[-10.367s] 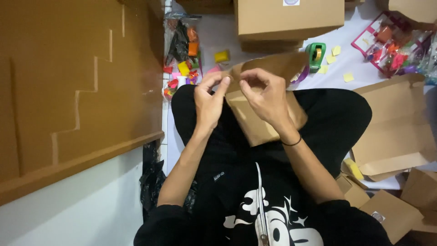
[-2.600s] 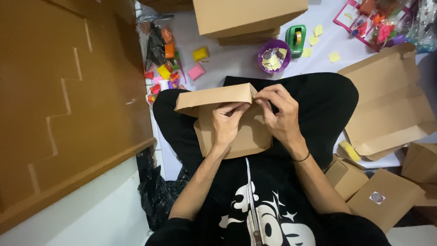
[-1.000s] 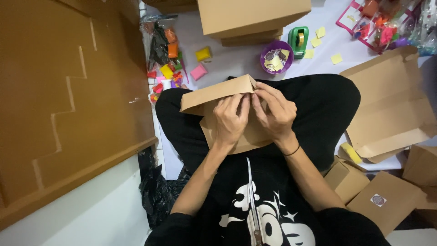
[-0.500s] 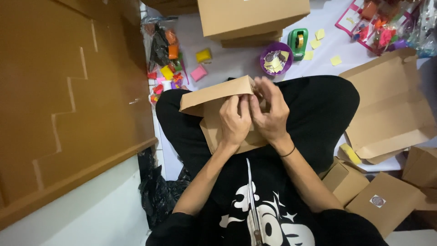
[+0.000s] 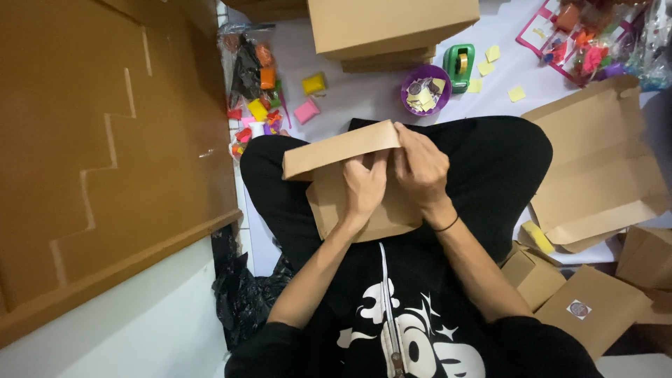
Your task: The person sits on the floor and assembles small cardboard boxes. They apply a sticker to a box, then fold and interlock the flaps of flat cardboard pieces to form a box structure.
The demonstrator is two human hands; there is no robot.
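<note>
A small brown cardboard box (image 5: 336, 152) rests on my lap, its lid flap raised toward the far side. My left hand (image 5: 363, 187) presses on the box's inside, fingers curled against the flap's fold. My right hand (image 5: 421, 166) grips the right end of the same flap, with a black band on its wrist. Both hands touch each other at the fold. I sit cross-legged in black clothes.
A purple bowl (image 5: 425, 90) of paper bits and a green tape dispenser (image 5: 459, 64) stand beyond my knees, beside stacked cardboard boxes (image 5: 389, 28). An unfolded flat box (image 5: 598, 164) lies right, small closed boxes (image 5: 588, 308) lower right. Bright small items (image 5: 259, 98) and a wooden panel (image 5: 105, 140) are left.
Over ten seconds the box went from a flat piece held up to a folded shape on my lap. In the last second my hands only shifted slightly along the flap's fold.
</note>
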